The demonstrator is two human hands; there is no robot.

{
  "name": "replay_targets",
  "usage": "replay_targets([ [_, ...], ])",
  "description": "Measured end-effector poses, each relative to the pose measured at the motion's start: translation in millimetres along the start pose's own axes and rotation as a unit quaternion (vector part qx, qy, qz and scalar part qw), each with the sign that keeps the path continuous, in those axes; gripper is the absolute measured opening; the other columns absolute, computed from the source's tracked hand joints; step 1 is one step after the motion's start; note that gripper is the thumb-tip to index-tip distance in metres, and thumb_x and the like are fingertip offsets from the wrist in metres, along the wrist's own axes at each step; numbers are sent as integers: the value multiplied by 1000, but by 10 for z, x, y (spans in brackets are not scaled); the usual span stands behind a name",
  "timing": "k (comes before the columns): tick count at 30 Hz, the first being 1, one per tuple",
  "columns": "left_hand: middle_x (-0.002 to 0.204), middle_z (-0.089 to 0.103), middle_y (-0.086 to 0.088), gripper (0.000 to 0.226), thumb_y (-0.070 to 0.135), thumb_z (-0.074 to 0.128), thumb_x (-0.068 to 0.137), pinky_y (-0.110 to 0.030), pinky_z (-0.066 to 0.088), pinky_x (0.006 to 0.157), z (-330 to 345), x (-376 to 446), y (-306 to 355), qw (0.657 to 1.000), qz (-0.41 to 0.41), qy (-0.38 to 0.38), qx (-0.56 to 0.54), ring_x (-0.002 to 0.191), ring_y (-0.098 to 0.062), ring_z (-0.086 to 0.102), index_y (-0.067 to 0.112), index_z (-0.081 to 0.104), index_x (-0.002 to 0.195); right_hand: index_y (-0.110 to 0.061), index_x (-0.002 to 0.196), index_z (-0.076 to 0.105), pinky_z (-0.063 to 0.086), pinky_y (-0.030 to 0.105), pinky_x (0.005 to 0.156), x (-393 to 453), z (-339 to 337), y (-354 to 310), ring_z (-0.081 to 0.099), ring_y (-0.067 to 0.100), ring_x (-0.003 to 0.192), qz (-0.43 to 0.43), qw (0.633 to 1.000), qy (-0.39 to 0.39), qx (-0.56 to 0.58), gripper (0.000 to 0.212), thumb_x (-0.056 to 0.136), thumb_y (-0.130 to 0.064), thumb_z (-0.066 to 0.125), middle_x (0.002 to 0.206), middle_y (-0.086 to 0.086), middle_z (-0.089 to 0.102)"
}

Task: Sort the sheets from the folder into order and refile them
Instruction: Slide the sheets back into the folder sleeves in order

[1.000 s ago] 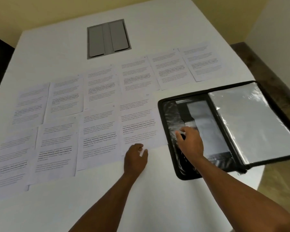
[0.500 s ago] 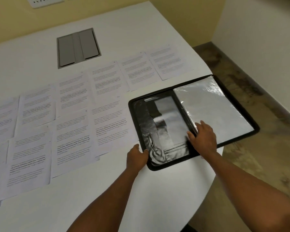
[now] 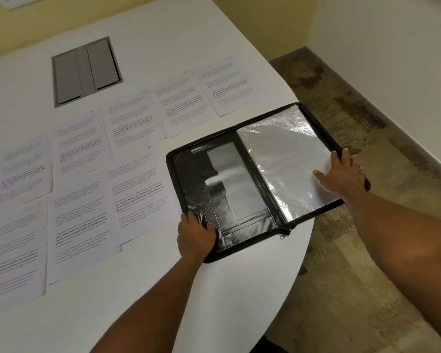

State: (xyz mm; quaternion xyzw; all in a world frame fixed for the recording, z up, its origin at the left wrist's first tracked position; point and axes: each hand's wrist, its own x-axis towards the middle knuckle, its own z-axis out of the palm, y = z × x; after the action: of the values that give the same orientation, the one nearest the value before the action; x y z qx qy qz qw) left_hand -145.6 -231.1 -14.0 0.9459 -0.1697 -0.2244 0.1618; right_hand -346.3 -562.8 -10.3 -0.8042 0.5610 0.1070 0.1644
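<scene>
Black zip folder (image 3: pixel 242 220), open flat at right edge of white bench (image 3: pixel 163 289).
Left hand (image 3: pixel 195 234) gripping near-left corner; right hand (image 3: pixel 341 174) flat, fingers spread on clear sleeve (image 3: pixel 280 159); printed sheets (image 3: pixel 82 189) in rows alongside.

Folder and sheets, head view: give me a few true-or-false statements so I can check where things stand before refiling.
1. The folder lies open on the table. True.
2. The left hand grips the folder's near left corner. True.
3. The right hand holds a printed sheet. False: it rests with fingers spread on the clear plastic sleeve at the folder's right edge, holding no sheet.
4. The printed sheets are stacked in one pile. False: they lie spread in rows on the table, left of and behind the folder.
5. A grey panel is set into the table beyond the sheets. True.
</scene>
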Motion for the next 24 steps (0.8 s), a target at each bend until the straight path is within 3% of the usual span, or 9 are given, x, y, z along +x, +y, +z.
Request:
replay_targets([
  [3,157,20,-17,74,45,55,92,-48,33,113,64,30,48,1000,-3,7,23,141,-36,28,8,25,149,-21,156,-1,5,56,118,118,-66,65,-8,35,149,21,1000,-16,5,88,93,-66,39,163,10,-14],
  [13,152,20,-22,71,43,58,89,-52,34,110,184,36,200,998,-59,19,0,137,-41,27,8,29,144,-32,156,-3,7,59,116,314,-44,104,1,41,148,28,997,-66,25,80,94,-66,34,163,10,-9],
  [19,153,15,-24,82,49,61,87,-51,30,113,242,58,292,996,-87,20,9,139,-41,23,7,24,146,-36,154,-1,11,63,113,323,-3,139,1,45,147,43,997,-68,19,89,87,-73,43,162,15,-8],
  [24,141,33,-21,86,47,69,79,-49,35,109,264,90,291,994,-100,47,-28,130,-38,32,8,28,143,-38,154,8,19,63,111,381,-9,163,15,49,142,39,997,-60,2,90,82,-76,47,160,20,8],
])
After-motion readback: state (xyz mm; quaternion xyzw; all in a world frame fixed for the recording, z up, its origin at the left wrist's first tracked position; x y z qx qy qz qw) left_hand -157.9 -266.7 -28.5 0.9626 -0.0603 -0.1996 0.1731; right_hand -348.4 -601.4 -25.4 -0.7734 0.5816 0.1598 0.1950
